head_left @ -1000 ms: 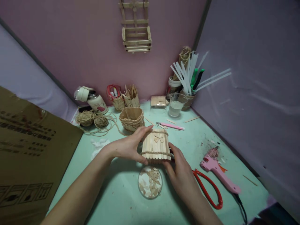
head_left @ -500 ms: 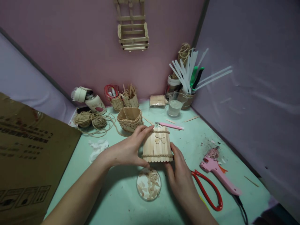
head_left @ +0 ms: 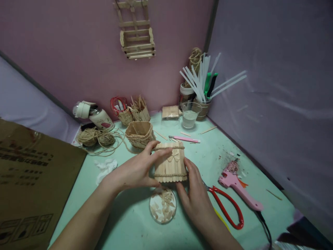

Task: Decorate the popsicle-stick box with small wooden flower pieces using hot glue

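Observation:
Between my hands is a small container of popsicle sticks (head_left: 170, 168), with braided twine around its top and bottom and a flower of wood pieces on its front. My left hand (head_left: 139, 165) grips its left side, the index finger reaching across the front beside the flower. My right hand (head_left: 195, 191) holds the lower right side, fingers behind it and thumb near the bottom edge. Just below lies a round dish (head_left: 162, 205) with wood chips in it. Red-handled pliers or scissors (head_left: 229, 205) lie to the right of my right hand.
A pink glue gun (head_left: 239, 187) lies on the right. Behind are a woven-edged basket (head_left: 140, 133), a pink craft knife (head_left: 186, 139), a plastic cup (head_left: 189, 118) and a holder of glue sticks (head_left: 203, 107). Twine balls (head_left: 96, 137) and crumpled tissue (head_left: 105, 169) sit left, beside a cardboard box (head_left: 33, 187).
My left index finger has moved from the top edge onto the container's front, partly over the flower. The whole view has shifted a little; both hands still hold the container.

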`<state>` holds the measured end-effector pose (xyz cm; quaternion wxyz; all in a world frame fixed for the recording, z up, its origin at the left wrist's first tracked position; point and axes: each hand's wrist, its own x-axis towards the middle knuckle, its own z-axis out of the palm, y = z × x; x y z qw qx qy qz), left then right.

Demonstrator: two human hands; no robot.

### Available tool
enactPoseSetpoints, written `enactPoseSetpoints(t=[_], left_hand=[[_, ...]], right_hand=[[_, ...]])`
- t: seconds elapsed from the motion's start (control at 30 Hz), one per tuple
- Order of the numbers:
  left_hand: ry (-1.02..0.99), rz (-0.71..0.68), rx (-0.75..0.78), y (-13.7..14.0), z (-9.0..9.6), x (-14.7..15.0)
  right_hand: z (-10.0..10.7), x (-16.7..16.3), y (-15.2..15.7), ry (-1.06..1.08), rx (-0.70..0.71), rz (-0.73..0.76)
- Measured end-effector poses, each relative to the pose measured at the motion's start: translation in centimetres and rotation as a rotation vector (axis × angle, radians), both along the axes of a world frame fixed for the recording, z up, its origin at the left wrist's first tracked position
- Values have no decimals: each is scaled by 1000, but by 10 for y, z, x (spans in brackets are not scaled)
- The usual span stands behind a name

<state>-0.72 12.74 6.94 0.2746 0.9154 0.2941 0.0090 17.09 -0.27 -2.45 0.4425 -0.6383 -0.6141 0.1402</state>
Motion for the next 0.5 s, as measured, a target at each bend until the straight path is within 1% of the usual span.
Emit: enactPoseSetpoints(t=[0.2, 0.5], left_hand=[[10, -34, 53, -2, 5, 2], [24, -49, 82, -1, 6, 1]], right_hand=[[-1, 1, -1, -26, -2, -4], [-1, 0, 0, -13, -35, -9]])
